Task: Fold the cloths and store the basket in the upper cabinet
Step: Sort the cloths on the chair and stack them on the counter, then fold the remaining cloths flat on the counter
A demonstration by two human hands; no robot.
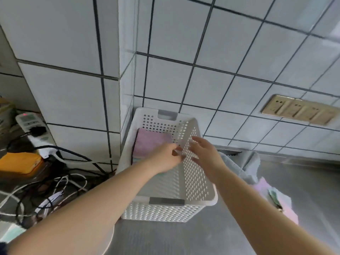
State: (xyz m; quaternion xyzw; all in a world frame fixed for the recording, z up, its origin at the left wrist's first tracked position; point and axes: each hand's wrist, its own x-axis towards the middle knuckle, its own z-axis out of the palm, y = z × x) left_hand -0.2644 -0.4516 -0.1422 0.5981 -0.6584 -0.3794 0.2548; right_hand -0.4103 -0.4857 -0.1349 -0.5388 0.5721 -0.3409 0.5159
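A folded pink cloth [152, 142] already lies in the white basket [195, 183] just beyond my left hand [165, 159], whose loosely curled fingers hold nothing I can see. My right hand [206, 153] hovers spread. Grey cloth [239, 166] and others wait to its right; the basket isn't stored.

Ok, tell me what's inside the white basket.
A folded pink cloth lies in the basket, with a pale green edge showing below it. The left hand covers the rest of the pile.
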